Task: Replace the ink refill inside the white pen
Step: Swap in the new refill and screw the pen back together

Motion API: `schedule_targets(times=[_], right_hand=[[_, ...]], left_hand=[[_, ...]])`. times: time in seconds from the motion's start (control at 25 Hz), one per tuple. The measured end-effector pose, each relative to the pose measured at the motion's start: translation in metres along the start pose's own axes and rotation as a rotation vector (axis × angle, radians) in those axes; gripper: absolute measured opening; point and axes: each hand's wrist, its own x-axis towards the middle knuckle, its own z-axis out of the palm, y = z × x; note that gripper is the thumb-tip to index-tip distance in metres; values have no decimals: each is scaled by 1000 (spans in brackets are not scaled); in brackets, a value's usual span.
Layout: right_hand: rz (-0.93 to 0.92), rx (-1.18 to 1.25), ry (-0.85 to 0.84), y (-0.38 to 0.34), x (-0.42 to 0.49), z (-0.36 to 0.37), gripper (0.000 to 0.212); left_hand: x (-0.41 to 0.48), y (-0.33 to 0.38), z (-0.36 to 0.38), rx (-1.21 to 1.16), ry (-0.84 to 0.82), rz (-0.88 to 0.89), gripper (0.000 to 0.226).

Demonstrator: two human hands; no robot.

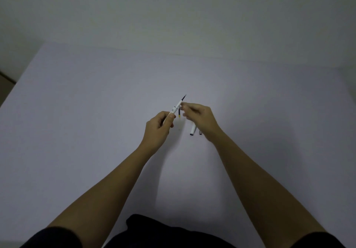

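My left hand point(159, 129) grips the lower end of a white pen barrel point(175, 109), which slants up and to the right above the table. A thin dark refill tip point(184, 98) sticks out of the barrel's upper end. My right hand point(201, 117) is just right of it, fingertips pinched on a short dark ink refill point(179, 111) with a yellowish lower end, hanging beside the barrel. Below the right palm a white tube-shaped pen part point(192, 130) and a small dark-tipped piece point(200, 132) poke out. I cannot tell whether the hand holds them or they lie on the table.
The work surface is a plain pale lilac table point(96, 113) that meets a pale wall at the back. Its left edge runs diagonally at the far left. Dark clothing shows at the bottom of the view.
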Motion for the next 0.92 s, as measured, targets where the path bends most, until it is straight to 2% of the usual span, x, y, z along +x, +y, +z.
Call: schedule_targets(times=[0.04,0.12,0.36,0.44,0.68,0.92], right_hand=[[-19,49,-64,-5,1,3,23],[-35,110,-56,-8,5,8,21],[11,391,254,-14,33,-6,14],[50,387,343,-8,42,-15,21],[233,-130,408,27,56,-12,24],[274,-419,375,47,64,-3,23]], left_hand=[[-1,-2,3,13,-1,1,26],[-5,-6,10,13,9,-13,27],[-8,-18,9,1,21,-47,22],[-7,-22,4,-25,42,-60,19],[16,-14,-10,-36,102,-22,17],[42,-11,-16,42,187,-4,24]])
